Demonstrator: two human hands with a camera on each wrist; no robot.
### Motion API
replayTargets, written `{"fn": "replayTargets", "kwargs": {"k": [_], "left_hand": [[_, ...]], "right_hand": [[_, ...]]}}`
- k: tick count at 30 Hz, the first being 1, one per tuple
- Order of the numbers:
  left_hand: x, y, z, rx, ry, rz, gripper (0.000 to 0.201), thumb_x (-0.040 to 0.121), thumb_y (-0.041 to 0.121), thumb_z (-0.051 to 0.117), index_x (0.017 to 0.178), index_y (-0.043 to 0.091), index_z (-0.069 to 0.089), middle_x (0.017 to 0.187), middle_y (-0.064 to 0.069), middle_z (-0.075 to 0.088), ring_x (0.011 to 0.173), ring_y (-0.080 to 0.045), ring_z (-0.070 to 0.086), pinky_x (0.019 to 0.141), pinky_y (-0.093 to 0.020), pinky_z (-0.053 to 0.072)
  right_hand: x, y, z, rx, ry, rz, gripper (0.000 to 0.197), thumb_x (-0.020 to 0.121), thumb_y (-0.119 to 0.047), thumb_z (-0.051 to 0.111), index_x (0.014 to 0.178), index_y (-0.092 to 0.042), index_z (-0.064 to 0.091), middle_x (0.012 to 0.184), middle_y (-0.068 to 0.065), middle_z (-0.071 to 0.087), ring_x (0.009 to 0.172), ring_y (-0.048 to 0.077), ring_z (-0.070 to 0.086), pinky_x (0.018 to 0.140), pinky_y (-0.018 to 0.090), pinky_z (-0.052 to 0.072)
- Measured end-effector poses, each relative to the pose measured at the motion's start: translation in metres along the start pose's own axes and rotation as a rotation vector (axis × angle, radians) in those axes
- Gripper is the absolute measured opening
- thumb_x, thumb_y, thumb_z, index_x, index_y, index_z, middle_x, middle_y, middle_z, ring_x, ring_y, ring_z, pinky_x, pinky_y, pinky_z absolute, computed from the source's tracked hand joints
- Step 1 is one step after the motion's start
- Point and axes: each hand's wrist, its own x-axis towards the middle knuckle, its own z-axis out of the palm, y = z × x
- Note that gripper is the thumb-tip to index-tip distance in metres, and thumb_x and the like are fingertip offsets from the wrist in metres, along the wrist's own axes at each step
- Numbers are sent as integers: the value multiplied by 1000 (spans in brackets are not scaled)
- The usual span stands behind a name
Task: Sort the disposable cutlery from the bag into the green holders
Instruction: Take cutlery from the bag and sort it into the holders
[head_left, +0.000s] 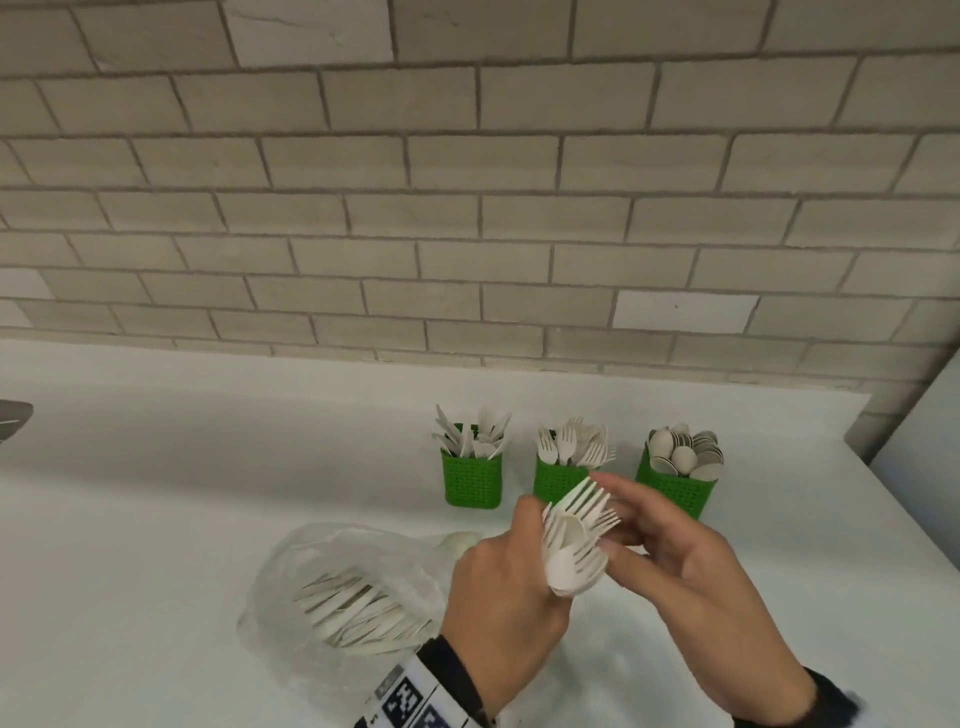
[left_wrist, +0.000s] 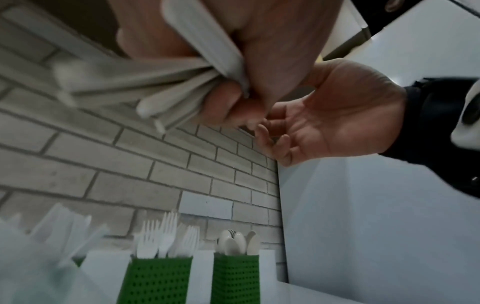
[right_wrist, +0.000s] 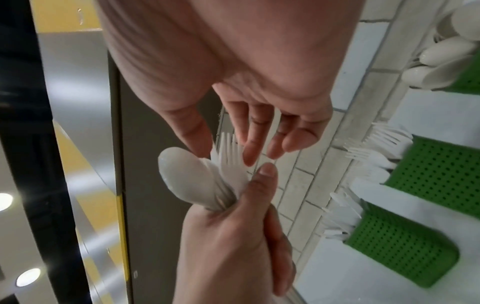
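Note:
My left hand (head_left: 511, 582) grips a fanned bunch of white forks and spoons (head_left: 574, 545) by the handles, heads up, above the white counter. My right hand (head_left: 641, 512) is open beside it, its thumb and straight fingers (right_wrist: 249, 150) touching the fork tines (right_wrist: 230, 148). Behind stand three green holders: knives (head_left: 471, 483), forks (head_left: 556, 486), spoons (head_left: 678, 491). A clear plastic bag (head_left: 332, 587) with more cutlery lies to the left of my left hand. The wrist views show the handle ends (left_wrist: 155, 88) below my left fist.
A grey tiled wall (head_left: 467, 208) runs behind the white counter (head_left: 208, 467). A side panel (head_left: 924, 441) closes the counter on the right. One white spoon bowl (head_left: 460, 540) pokes out at the bag's mouth. A dark object (head_left: 13, 418) sits at the far left edge.

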Motion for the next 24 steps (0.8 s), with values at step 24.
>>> {"fn": "replayTargets", "kwargs": {"k": [24], "left_hand": [[-6,-11,-19,-1004,-481,-285,45,95,14,62,131,10,34,98,-11,60,49,-27,57,44,-30,50]], "right_hand": [[4,8,12,36,165,58,39,80,7,71,109,-17,62,75,13,73,54,21,56,58,28,52]]}}
